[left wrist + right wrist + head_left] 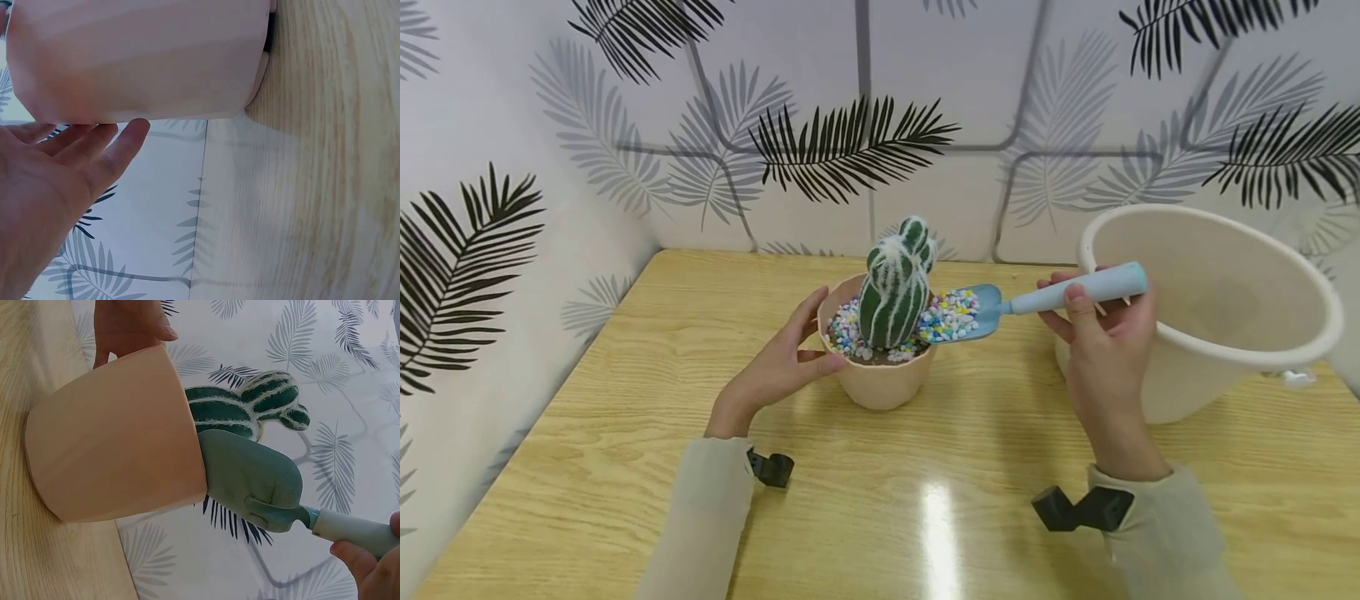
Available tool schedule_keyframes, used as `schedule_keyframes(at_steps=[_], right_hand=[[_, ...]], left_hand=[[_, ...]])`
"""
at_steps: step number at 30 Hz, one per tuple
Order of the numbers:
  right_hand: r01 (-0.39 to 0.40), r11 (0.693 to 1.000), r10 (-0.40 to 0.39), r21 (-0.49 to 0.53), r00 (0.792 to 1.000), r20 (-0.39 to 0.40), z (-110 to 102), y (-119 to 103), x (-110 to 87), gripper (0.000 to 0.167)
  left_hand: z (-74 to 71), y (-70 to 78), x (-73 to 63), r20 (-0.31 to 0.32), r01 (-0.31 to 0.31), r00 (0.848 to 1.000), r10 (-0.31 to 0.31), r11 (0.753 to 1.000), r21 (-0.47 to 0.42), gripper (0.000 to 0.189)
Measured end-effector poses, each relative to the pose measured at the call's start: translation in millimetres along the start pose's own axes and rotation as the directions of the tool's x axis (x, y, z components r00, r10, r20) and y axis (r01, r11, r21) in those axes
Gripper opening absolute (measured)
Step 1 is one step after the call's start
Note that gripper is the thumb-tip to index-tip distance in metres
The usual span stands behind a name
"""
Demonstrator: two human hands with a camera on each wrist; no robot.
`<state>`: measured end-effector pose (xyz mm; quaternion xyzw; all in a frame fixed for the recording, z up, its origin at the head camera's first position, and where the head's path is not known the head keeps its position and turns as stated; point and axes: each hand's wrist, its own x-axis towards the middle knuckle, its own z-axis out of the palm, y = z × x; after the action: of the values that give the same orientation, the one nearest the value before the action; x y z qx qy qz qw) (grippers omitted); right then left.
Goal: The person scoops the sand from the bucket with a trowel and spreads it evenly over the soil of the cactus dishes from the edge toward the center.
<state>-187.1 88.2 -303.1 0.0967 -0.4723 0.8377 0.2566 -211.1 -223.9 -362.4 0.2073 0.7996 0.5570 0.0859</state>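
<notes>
A green cactus with white fuzzy ridges (889, 292) stands in a peach plant pot (883, 386), with colourful pebbles around it and some dark soil showing at the front. My left hand (786, 354) rests against the pot's left side, fingers fairly straight and fingertips touching its wall, as the left wrist view also shows. From the right, my right hand (1105, 358) grips the pale blue handle of a small garden trowel (988, 312). The trowel's blade carries many coloured pebbles, its tip at the pot's right rim. In the right wrist view the blade's underside (250, 478) faces the camera.
A large cream bucket (1180, 375) stands tilted-looking at the right, just beyond my right hand. The wooden table (850, 508) meets a leaf-patterned wall (940, 200) behind the pot. Dark wrist cameras sit on both sleeves.
</notes>
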Motion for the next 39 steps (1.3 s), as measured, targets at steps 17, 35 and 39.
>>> schedule_keyframes(at_steps=[17,35,39], right_hand=[[0.026,0.999,-0.024,-0.042,0.999,0.045,0.5,-0.6,4.3,0.022],[0.037,0.998,-0.034,-0.053,0.998,0.058,1.6,-0.7,4.5,0.021],[0.043,0.998,-0.04,-0.051,0.997,0.068,2.5,-1.2,4.2,0.021]], left_hand=[[16.0,-2.8,7.6,-0.047,0.061,0.997,-0.061,0.998,-0.01,0.117],[14.5,-5.4,9.4,-0.068,0.005,0.998,-0.007,1.0,-0.03,0.113],[11.4,-5.5,8.9,-0.059,-0.002,0.998,0.001,1.0,-0.024,0.111]])
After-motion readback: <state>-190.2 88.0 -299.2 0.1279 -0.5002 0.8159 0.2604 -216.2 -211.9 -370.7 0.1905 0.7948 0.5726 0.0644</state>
